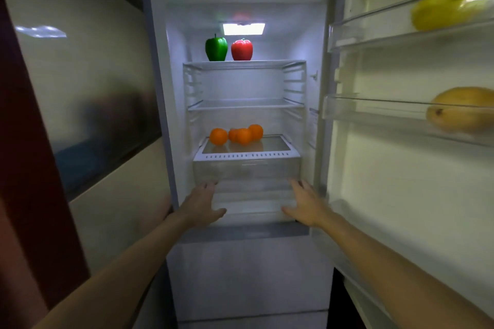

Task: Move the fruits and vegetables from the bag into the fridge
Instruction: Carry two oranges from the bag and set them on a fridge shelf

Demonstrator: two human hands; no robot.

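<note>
Above, oranges (238,136), left grip (201,203), right grip (307,204) beneath

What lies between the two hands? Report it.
Head view: only the front of the clear drawer spans between the left hand and the right hand, below the oranges.

The left hand (201,203) and right hand (307,204) are bare. Both forearms are bare too, slim and smooth along their visible length.

A glossy beige wall (88,88) fills the left of the frame, with a bright reflection (40,31) at its upper left. A dark red post (24,141) lines the far left.
</note>
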